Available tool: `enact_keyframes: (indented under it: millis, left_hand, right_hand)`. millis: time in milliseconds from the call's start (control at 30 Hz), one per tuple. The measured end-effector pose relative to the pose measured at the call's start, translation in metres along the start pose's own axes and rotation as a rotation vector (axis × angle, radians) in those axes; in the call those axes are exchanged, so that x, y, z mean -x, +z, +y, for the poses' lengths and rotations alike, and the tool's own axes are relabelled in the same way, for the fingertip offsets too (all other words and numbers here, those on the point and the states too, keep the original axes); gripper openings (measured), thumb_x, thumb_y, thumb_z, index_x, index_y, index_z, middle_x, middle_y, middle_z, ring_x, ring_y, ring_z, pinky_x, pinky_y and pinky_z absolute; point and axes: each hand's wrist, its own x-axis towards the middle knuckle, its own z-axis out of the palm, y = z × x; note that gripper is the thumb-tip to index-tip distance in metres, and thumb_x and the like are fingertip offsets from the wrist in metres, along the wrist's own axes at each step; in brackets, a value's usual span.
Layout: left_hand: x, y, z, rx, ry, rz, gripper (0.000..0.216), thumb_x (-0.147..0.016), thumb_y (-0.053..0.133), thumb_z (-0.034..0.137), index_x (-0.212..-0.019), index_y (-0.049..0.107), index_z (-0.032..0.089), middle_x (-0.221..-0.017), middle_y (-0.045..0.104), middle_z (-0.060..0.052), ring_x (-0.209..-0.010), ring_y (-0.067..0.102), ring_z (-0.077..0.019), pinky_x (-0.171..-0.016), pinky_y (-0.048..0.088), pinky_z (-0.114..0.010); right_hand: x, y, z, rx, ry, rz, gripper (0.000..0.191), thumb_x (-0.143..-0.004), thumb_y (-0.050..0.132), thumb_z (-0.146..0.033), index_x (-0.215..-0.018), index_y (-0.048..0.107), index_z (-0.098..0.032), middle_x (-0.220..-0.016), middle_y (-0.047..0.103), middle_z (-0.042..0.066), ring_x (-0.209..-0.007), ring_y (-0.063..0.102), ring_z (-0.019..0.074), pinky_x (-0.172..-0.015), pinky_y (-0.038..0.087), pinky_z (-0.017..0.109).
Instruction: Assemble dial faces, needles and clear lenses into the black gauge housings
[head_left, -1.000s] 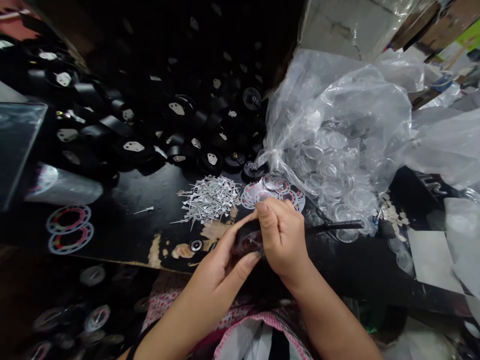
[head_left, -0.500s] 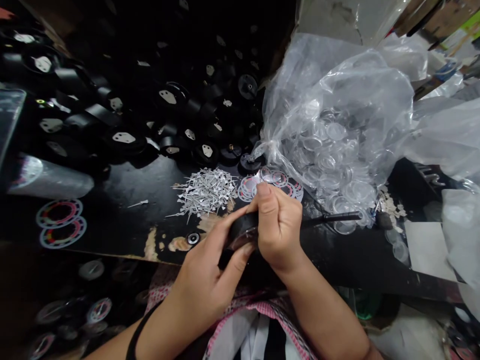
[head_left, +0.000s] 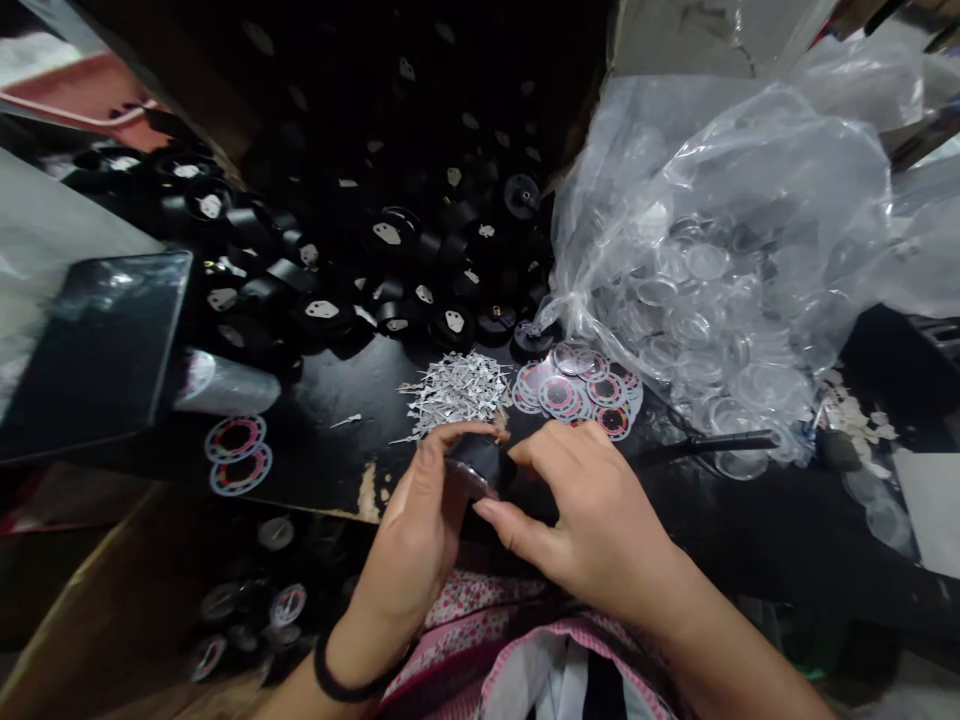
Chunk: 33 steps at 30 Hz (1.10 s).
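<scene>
My left hand (head_left: 414, 530) and my right hand (head_left: 592, 515) meet over the near edge of a black worktable (head_left: 315, 455). Together they hold a small round black case (head_left: 480, 468) with a clear face. The left thumb and fingers curl round its left rim; the right fingers pinch its right side. Just beyond the hands lies a heap of small silver pointer hands (head_left: 454, 388). To its right is a spread of printed round dials (head_left: 577, 385).
Many black round cases (head_left: 390, 255) are piled at the back. A clear plastic bag (head_left: 720, 250) of transparent discs fills the right. A dark flat panel (head_left: 97, 350) lies left, two ring dials (head_left: 236, 455) beside it. A black pen-like tool (head_left: 720, 442) rests right. Finished pieces (head_left: 255, 600) sit in a box below.
The view has swung left and down. My right hand has loosened from a fist on top of the case to a pinch at its side; the left hand still holds it.
</scene>
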Motion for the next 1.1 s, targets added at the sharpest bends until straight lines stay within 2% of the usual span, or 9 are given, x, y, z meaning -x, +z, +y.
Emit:
enact_keyframes:
  millis: [167,367,467,567,633,767,900,1000,1100]
  left_hand:
    - [-0.004,0.004,-0.003,-0.148,0.163,0.103,0.048,-0.099,0.039,0.062,-0.084,0.065,0.025,-0.081,0.061,-0.001,-0.074,0.058,-0.0179,-0.069,0.050,-0.029]
    - [-0.004,-0.003,0.005,-0.339,0.373,-0.032,0.042,-0.102,0.040,0.050,-0.073,0.058,0.025,-0.075,0.054,-0.001,-0.076,0.052,-0.0206,-0.076,0.044,-0.034]
    - [-0.004,-0.004,0.009,-0.351,0.326,-0.152,0.046,-0.102,0.036,0.054,-0.075,0.057,0.025,-0.074,0.054,-0.001,-0.073,0.052,-0.0211,-0.073,0.043,-0.036]
    - [-0.004,-0.003,0.012,-0.315,0.234,-0.167,0.047,-0.104,0.032,0.051,-0.072,0.055,0.025,-0.071,0.052,-0.001,-0.069,0.051,-0.0197,-0.069,0.043,-0.035]
    - [-0.005,-0.003,0.014,-0.365,0.285,-0.170,0.044,-0.105,0.034,0.045,-0.073,0.056,0.025,-0.072,0.054,-0.001,-0.071,0.052,-0.0191,-0.071,0.043,-0.034]
    - [-0.008,-0.009,0.014,-0.504,0.499,-0.189,0.040,-0.106,0.036,0.040,-0.078,0.060,0.024,-0.075,0.057,-0.001,-0.074,0.055,-0.0189,-0.072,0.042,-0.033]
    - [-0.011,-0.013,0.011,-0.495,0.427,-0.180,0.038,-0.105,0.036,0.040,-0.077,0.057,0.024,-0.073,0.057,0.000,-0.072,0.055,-0.0192,-0.070,0.042,-0.033]
    - [-0.010,-0.012,0.009,-0.455,0.382,-0.209,0.039,-0.105,0.036,0.038,-0.074,0.054,0.024,-0.071,0.054,0.000,-0.070,0.053,-0.0191,-0.069,0.042,-0.034]
    - [-0.007,-0.011,0.008,-0.430,0.423,-0.227,0.039,-0.106,0.036,0.036,-0.075,0.056,0.024,-0.071,0.054,-0.001,-0.070,0.053,-0.0192,-0.068,0.043,-0.035]
  right_hand:
    - [0.003,0.008,-0.005,0.095,-0.070,-0.001,0.029,-0.095,0.062,-0.043,-0.088,0.063,-0.015,-0.082,0.066,0.004,-0.073,0.056,0.0192,-0.071,0.034,0.034]
    - [0.001,0.006,-0.007,-0.025,-0.003,-0.111,0.038,-0.089,0.066,-0.056,-0.079,0.057,-0.020,-0.074,0.063,-0.002,-0.063,0.051,0.0144,-0.068,0.034,0.033]
    - [-0.003,0.005,-0.007,-0.075,0.012,-0.129,0.036,-0.089,0.067,-0.049,-0.072,0.052,-0.021,-0.068,0.059,-0.004,-0.061,0.049,0.0130,-0.064,0.030,0.031]
    - [-0.004,0.005,-0.007,-0.113,0.019,-0.140,0.035,-0.086,0.068,-0.045,-0.069,0.049,-0.021,-0.064,0.057,-0.005,-0.060,0.048,0.0123,-0.062,0.029,0.030]
    - [-0.005,0.006,-0.007,-0.146,0.037,-0.165,0.033,-0.086,0.067,-0.044,-0.069,0.049,-0.022,-0.063,0.056,-0.006,-0.057,0.047,0.0113,-0.060,0.029,0.029]
    - [-0.006,0.005,-0.007,-0.159,0.033,-0.215,0.029,-0.085,0.066,-0.040,-0.070,0.050,-0.022,-0.063,0.056,-0.005,-0.059,0.049,0.0119,-0.060,0.030,0.029]
    - [-0.008,0.005,-0.008,-0.133,0.026,-0.233,0.031,-0.086,0.065,-0.041,-0.068,0.048,-0.022,-0.063,0.055,-0.005,-0.059,0.049,0.0124,-0.060,0.031,0.029]
    - [-0.007,0.009,-0.008,-0.141,0.014,-0.201,0.032,-0.086,0.061,-0.040,-0.065,0.047,-0.022,-0.060,0.054,-0.005,-0.057,0.048,0.0120,-0.059,0.032,0.029]
    - [-0.001,0.018,-0.008,-0.141,-0.034,-0.071,0.029,-0.085,0.057,-0.037,-0.063,0.046,-0.022,-0.058,0.054,-0.004,-0.054,0.047,0.0113,-0.058,0.032,0.029]
